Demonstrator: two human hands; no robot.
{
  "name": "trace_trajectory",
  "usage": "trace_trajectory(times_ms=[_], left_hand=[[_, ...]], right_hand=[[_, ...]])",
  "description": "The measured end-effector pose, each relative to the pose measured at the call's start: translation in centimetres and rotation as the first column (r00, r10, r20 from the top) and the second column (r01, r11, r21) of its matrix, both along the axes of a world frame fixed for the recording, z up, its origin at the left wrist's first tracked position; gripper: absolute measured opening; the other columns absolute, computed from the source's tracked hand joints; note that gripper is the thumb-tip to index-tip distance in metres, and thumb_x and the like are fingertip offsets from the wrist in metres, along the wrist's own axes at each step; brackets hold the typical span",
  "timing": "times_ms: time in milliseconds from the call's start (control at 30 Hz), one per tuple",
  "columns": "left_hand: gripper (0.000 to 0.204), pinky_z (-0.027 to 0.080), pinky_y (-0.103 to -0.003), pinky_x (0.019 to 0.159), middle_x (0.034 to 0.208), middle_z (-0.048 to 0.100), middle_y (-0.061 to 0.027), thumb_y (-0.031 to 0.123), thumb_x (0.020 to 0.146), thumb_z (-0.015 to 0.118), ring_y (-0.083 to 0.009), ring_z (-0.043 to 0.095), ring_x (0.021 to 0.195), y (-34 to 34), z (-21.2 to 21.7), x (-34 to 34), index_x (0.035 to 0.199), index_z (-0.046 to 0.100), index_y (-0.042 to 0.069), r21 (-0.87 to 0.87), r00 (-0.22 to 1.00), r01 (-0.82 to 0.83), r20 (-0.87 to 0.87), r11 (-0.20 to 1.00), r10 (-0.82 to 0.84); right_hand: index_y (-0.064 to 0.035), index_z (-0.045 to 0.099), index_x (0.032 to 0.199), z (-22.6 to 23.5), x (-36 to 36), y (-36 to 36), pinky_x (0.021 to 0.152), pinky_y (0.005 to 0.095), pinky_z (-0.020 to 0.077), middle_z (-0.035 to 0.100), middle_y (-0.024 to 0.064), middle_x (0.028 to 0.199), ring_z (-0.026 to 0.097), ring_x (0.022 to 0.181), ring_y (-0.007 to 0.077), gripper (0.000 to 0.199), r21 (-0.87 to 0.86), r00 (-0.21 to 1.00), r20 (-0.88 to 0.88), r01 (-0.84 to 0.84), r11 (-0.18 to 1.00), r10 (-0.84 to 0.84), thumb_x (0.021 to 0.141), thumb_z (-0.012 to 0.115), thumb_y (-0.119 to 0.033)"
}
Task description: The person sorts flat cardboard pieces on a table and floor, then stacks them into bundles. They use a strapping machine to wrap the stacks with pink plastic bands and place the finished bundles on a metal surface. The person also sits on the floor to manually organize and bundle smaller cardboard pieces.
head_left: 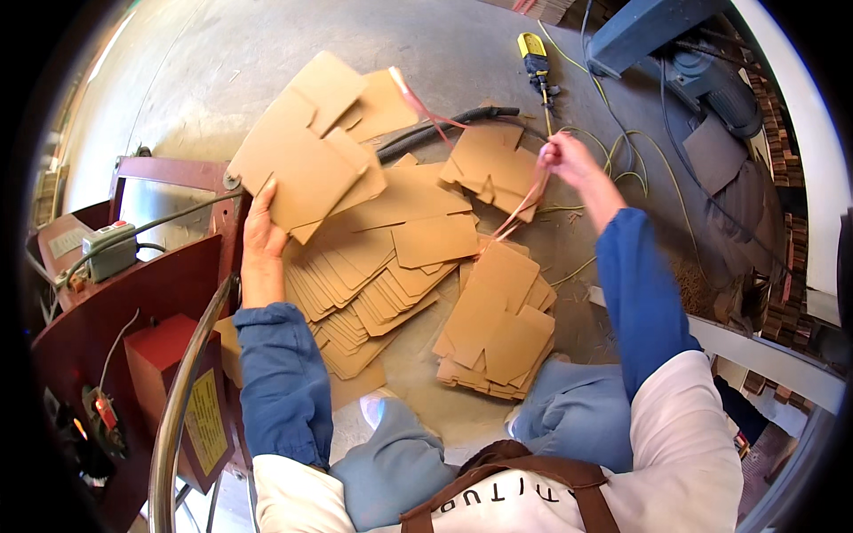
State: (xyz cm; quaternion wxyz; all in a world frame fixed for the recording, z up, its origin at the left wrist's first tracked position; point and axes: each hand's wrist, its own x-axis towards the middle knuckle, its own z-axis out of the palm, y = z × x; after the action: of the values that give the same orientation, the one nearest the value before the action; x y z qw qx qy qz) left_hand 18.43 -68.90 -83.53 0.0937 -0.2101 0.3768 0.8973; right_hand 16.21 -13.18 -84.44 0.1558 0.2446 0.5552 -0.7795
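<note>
My left hand [263, 240] grips the edge of a few flat die-cut cardboard blanks [306, 169], raised and tilted at the upper left of the pile. Fingers pinched together, my right hand [570, 162] holds a pink plastic string [526, 206] that runs down toward the cardboard; its far end loops loosely over to the left. Below my hands, a fanned pile of cardboard blanks [360, 289] spreads over the floor. A thicker stack of blanks [498, 324] lies nearer my knees. Under the string is a further group of blanks [489, 164].
A dark red machine frame [80, 311] with a curved metal tube [182, 400] stands close on my left. Beyond the cardboard lies a black hose [426, 138]. A yellow and black tool [535, 67] with yellow cable rests at the far right, near a blue machine leg [635, 35].
</note>
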Motion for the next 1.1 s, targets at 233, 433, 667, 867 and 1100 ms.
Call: trace_trajectory(times_ms=[233,433,667,867,1100], left_hand=[[0.040,0.050,-0.034,0.092,0.117,0.062,-0.0123,0.012,0.087,0.061,-0.0220,0.062,0.103,-0.2,0.7,3.7,0.123,0.054,-0.003,-0.213,0.984,0.176,0.069,0.961,-0.165],[0.040,0.050,-0.033,0.090,0.115,0.063,-0.0135,0.012,0.086,0.064,-0.0213,0.062,0.102,-0.2,3.5,5.6,0.121,0.054,-0.005,-0.307,0.970,0.241,0.057,0.921,-0.235],[0.042,0.049,-0.034,0.095,0.122,0.060,-0.0117,0.011,0.089,0.061,-0.0225,0.060,0.108,-2.5,3.1,7.7,0.127,0.051,-0.003,-0.186,0.996,0.086,0.022,0.979,-0.084],[0.043,0.047,-0.035,0.098,0.122,0.060,-0.0115,0.009,0.089,0.061,-0.0228,0.059,0.110,-1.5,2.1,8.2,0.129,0.050,-0.003,-0.123,0.998,0.053,0.040,0.991,-0.048],[0.040,0.047,-0.035,0.096,0.123,0.059,-0.0115,0.009,0.089,0.061,-0.0221,0.058,0.109,1.7,2.7,7.6,0.126,0.052,-0.003,-0.119,1.000,0.021,-0.020,0.993,-0.024]], right_hand=[[-0.0060,0.055,0.100,5.6,1.3,2.2,0.076,0.0367,0.0533,0.064,0.0060,0.093,0.064,0.087,0.0217,0.018,0.705,0.917,0.205,-0.381,0.598,0.342,0.088,0.057,-0.020],[-0.0064,0.058,0.116,6.7,1.3,-8.8,0.081,0.0447,0.0518,0.062,0.0142,0.116,0.064,0.094,0.0336,0.038,0.978,0.745,0.158,-0.207,-0.001,0.648,0.081,0.064,-0.021],[-0.0056,0.051,0.126,-3.4,7.3,-9.5,0.090,0.0506,0.0442,0.046,0.0247,0.134,0.049,0.119,0.0383,0.043,0.824,0.562,0.514,-0.115,-0.555,0.648,0.085,0.054,-0.016],[-0.0037,0.056,0.117,-5.6,6.8,-7.6,0.080,0.0432,0.0488,0.059,0.0213,0.115,0.062,0.093,0.0309,0.033,0.758,0.619,0.474,0.075,-0.648,0.626,0.086,0.049,-0.015],[-0.0037,0.066,0.107,16.0,-1.0,-5.5,0.071,0.0403,0.0528,0.069,0.0180,0.082,0.068,0.076,0.0304,0.029,0.989,0.800,-0.127,0.057,0.137,0.586,0.081,0.053,-0.010]])
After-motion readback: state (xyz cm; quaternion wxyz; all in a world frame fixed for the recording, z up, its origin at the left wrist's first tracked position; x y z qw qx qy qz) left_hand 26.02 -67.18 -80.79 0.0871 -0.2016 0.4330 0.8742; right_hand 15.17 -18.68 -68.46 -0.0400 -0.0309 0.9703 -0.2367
